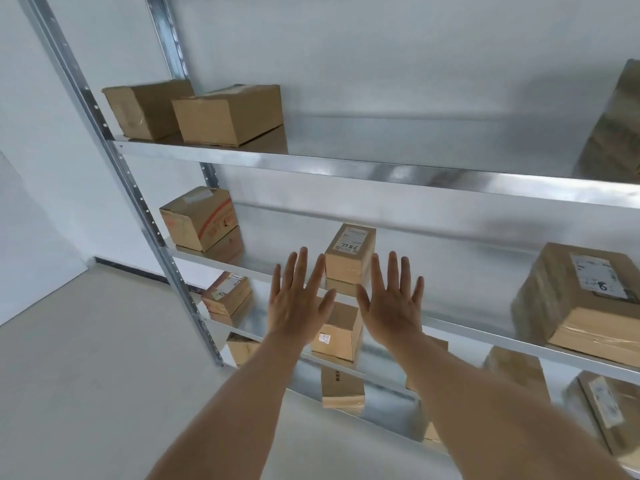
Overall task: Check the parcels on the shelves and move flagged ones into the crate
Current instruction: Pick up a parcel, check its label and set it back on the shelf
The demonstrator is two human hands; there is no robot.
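A small tall cardboard parcel with a white label and handwritten digits stands on the middle shelf. My left hand and my right hand are held up flat, fingers spread, on either side of it and a little nearer to me, touching nothing. Below it, between my wrists, a parcel with a small red-printed sticker sits on a lower shelf. Two plain boxes rest on the upper shelf. No crate is in view.
A red-taped box is stacked at the middle shelf's left end, and a large labelled parcel sits at its right. More boxes fill the lower shelves. The metal upright bounds the rack on the left, with pale floor beyond.
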